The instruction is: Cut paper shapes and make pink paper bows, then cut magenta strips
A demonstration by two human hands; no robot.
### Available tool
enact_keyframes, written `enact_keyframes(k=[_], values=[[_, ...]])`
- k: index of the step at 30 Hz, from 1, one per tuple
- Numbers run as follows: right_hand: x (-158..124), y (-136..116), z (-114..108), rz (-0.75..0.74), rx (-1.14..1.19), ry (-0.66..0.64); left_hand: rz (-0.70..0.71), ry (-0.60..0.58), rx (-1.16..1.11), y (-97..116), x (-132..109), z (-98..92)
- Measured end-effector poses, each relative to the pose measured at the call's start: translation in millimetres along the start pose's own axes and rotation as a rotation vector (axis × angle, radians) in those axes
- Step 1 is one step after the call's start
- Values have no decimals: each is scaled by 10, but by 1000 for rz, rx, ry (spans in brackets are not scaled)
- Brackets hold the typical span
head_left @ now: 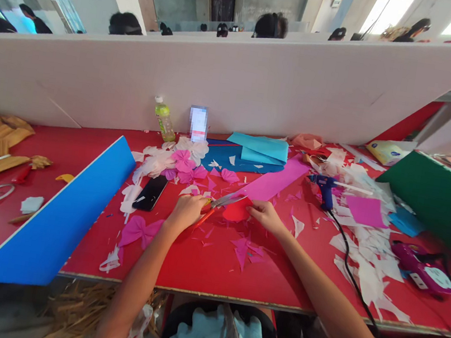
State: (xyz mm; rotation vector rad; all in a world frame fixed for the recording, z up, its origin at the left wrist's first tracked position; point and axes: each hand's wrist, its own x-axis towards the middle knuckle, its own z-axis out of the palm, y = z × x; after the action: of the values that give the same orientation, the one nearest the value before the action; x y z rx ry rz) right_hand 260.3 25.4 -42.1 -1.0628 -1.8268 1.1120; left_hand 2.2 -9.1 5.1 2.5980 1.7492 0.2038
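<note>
My left hand [187, 211] is closed around the orange handles of a pair of scissors [225, 200], their blades pointing right. Between the fingers of my right hand [265, 215] is the edge of a small red piece of paper [236, 211], and the blades lie at its upper left edge. Whether the blades are apart is hard to make out. Pink paper scraps [242, 250] are scattered on the red table just below. Behind my hands stretches a long magenta paper strip [276, 182]. A pink paper bow [142, 231] lies left of my left hand.
Blue board [62, 212] stands at the left, a green board [436, 203] at the right. A black phone [151, 192], a bottle [165, 119], a glue gun [326, 191] with its cord, white scraps [376, 265] and a purple device [424, 269] surround the work area. A white partition [222, 78] rises behind.
</note>
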Motion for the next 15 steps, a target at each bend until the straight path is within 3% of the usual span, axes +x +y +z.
enact_keyframes(k=[15], values=[[13,65,-131,42,39,-155,57,-22,48,-20,-21,-39]])
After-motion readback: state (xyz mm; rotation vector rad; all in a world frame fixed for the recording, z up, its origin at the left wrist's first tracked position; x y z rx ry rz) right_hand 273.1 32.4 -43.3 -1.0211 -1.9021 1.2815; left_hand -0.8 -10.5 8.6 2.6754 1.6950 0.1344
